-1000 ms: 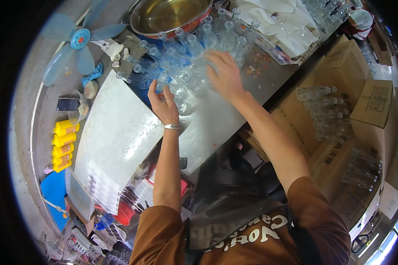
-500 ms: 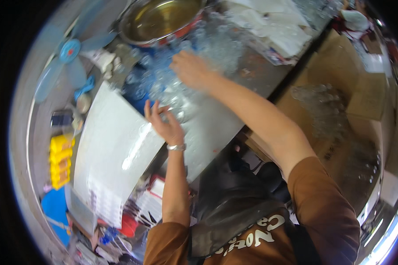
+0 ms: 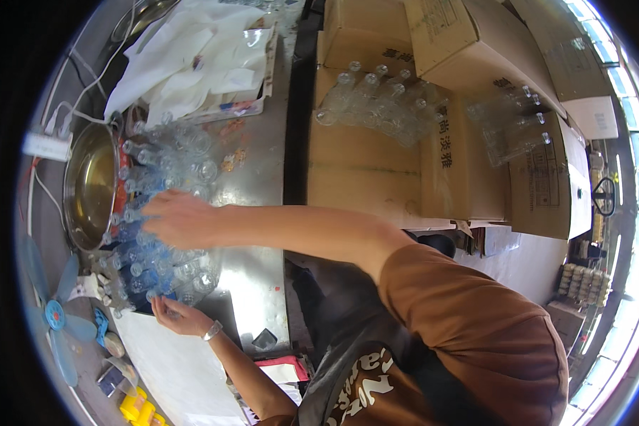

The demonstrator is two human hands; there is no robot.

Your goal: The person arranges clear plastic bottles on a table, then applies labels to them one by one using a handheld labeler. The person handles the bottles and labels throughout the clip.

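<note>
R hand [image 3: 181, 220] flat, fingers spread over the clear bottles [image 3: 160, 213], L hand [image 3: 177, 316] prob. pinching one at pile edge; steady pile, lift singly, don't topple.

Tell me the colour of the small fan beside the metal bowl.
Light blue; the fan shows at the lower left of the head view.

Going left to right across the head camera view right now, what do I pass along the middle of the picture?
Metal bowl → cluster of small clear bottles on the steel table → right hand laid on them → cardboard box with more clear bottles on top → another bagged batch of bottles.
</note>
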